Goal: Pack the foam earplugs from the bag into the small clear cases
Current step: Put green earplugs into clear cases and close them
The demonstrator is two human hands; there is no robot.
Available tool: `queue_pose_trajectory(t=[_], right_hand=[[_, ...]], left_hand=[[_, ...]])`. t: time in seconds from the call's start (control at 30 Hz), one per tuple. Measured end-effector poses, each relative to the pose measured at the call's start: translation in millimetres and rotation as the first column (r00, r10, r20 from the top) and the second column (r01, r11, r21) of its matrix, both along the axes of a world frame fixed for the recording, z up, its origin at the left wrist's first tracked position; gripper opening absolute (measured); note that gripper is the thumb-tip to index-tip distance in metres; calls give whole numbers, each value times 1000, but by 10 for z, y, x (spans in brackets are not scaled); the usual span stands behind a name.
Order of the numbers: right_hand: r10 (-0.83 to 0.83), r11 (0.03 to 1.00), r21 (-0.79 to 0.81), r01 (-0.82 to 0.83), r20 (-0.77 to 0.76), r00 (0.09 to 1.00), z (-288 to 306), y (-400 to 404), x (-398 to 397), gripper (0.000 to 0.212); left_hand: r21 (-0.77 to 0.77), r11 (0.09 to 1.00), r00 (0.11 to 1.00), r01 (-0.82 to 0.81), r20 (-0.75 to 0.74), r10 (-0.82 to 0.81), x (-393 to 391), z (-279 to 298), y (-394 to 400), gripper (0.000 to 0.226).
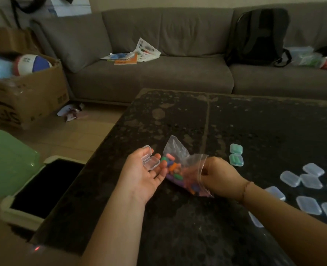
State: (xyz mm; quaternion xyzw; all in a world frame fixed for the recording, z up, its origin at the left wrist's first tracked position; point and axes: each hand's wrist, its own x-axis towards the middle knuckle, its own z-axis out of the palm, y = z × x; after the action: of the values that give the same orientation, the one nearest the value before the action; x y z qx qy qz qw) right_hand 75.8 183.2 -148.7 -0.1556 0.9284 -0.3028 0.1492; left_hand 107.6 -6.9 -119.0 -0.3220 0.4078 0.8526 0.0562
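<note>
Hands over a crinkled plastic bag of foam earplugs, on a dark speckled stone table.

Left hand [149, 175] lies palm up with fingers loosely spread, cradling an open clear case [148, 160], a small rounded hinged box of glossy plastic, beside the bag [180, 154]. Right hand [217, 174] pinches the bag's mouth, fingers curled round the thin film. Inside lie stubby earplugs [173, 167] in orange, pink, green, blue and purple. Two shut cases [236, 154] holding green plugs sit on the table [264, 127] just right of the bag; farther right lies a loose scatter of frosted rounded-rectangle cases [310, 178]. Behind stands a grey fabric sofa [158, 73]; a creased cardboard box [26, 96] sits left.
</note>
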Motion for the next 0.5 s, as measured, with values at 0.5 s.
queue_pose_trajectory(t=[0.5], right_hand=[[-124, 988, 99, 120, 35, 992, -17, -281, -90, 27]], left_hand=[[-78, 997, 999, 22, 49, -18, 16, -74, 24, 24]])
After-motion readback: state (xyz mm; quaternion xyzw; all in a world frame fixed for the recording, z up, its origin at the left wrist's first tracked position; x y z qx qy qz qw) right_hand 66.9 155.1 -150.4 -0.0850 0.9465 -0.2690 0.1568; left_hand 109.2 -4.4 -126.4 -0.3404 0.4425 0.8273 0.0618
